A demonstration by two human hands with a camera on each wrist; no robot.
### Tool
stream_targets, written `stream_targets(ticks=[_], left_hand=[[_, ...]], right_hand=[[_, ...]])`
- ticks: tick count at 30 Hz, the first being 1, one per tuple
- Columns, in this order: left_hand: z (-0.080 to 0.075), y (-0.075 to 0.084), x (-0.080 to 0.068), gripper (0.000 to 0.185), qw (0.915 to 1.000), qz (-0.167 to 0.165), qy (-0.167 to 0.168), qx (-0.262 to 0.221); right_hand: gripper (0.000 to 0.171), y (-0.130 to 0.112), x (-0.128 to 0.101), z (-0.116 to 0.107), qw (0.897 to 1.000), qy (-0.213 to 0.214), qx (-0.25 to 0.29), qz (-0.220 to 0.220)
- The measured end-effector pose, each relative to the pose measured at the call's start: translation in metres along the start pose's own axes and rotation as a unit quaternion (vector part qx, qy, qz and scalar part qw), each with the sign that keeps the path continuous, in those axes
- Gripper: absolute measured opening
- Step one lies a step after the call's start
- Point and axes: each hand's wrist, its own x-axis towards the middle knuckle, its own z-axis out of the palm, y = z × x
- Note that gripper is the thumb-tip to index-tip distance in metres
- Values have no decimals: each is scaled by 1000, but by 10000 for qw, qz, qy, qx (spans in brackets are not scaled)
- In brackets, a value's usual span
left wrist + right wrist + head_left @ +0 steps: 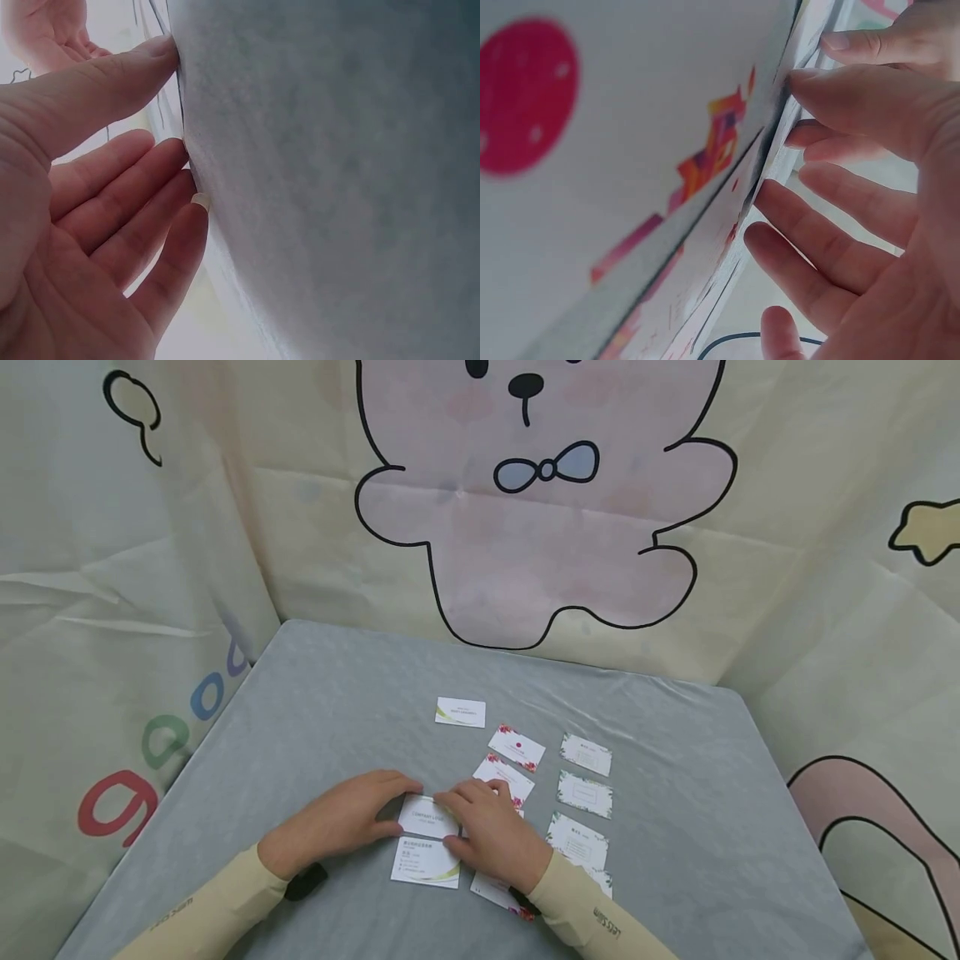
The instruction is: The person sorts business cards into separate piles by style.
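Both our sleeves frame the work: left hand [341,818] and right hand [491,831] rest straight, relaxed fingers on one white card [422,817] lying mid-surface [315,693]. We judge light, even pressure best, squaring it against its neighbour card [424,862].

The right hand [870,217] filled the view's right side, its fingertips [802,79] touching the edge of a white card [630,135] printed with a pink disc and flowers.
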Motion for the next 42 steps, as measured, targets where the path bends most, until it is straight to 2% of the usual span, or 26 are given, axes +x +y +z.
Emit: stream_targets(ticks=[9, 13, 19, 25, 29, 35, 42], left_hand=[[0, 3, 3, 50, 9997, 49, 23, 238], [-1, 2, 3, 51, 9999, 26, 66, 115], [0, -2, 3, 53, 9997, -178, 54, -130], [2, -2, 4, 55, 9997, -213, 35, -88], [2, -3, 8, 56, 9999, -125, 91, 31], [-6, -6, 29, 58, 9994, -139, 203, 243], [-13, -22, 72, 60, 9984, -358, 166, 410]], right_hand=[[54, 0, -1, 0, 9999, -57, 81, 106], [57, 0, -2, 0, 9998, -30, 73, 176], [55, 0, -2, 0, 9998, 2, -29, 176], [55, 1, -2, 1, 9998, 59, -128, 119], [56, 3, 1, -2, 9998, 65, -147, 135], [56, 17, 17, -12, 9994, -15, -21, 333], [55, 55, 51, -14, 9981, -209, 137, 558]])
